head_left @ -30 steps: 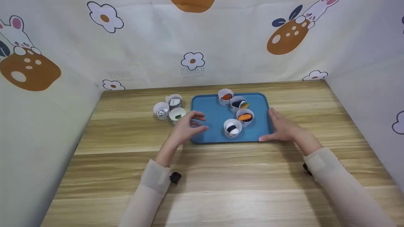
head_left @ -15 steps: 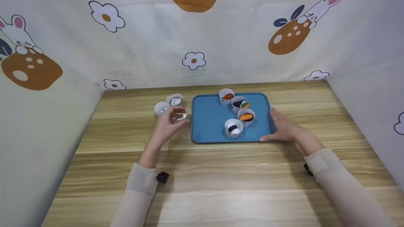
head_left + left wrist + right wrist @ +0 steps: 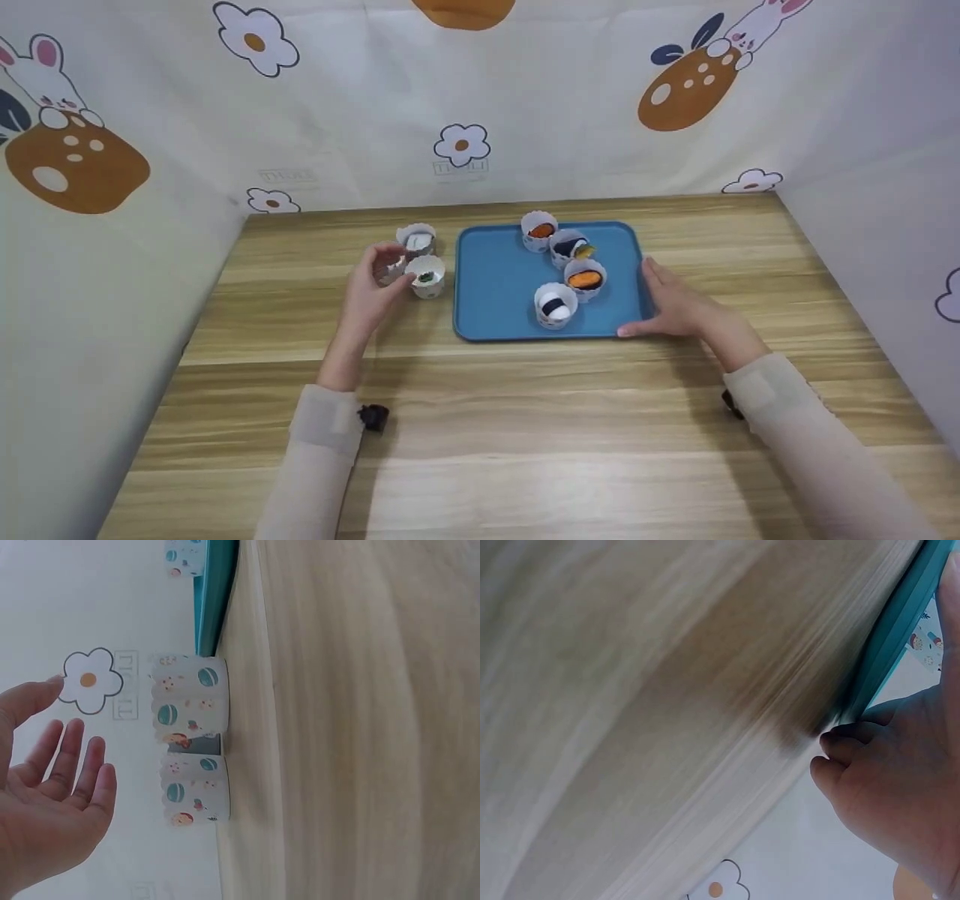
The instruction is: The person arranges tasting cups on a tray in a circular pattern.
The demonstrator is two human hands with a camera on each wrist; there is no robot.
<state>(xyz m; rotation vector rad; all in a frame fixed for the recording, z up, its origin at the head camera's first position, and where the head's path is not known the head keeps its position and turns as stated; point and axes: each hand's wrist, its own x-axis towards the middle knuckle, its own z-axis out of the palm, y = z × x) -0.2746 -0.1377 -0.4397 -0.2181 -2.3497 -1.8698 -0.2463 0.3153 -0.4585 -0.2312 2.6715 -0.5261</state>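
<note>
Nearby, three paper cups (image 3: 426,274) crowd beside the blue tray (image 3: 495,300).

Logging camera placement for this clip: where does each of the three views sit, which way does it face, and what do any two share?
Head: above, facing forward and down at the wooden table; shows both forearms, left hand by the paper cups, right hand at the blue tray.
Left wrist: low, rolled sideways, facing the paper cups; shows the left hand's spread fingers.
Right wrist: at table level, blurred; shows fingers at the tray edge.
Shared: all three show the tray.
</note>
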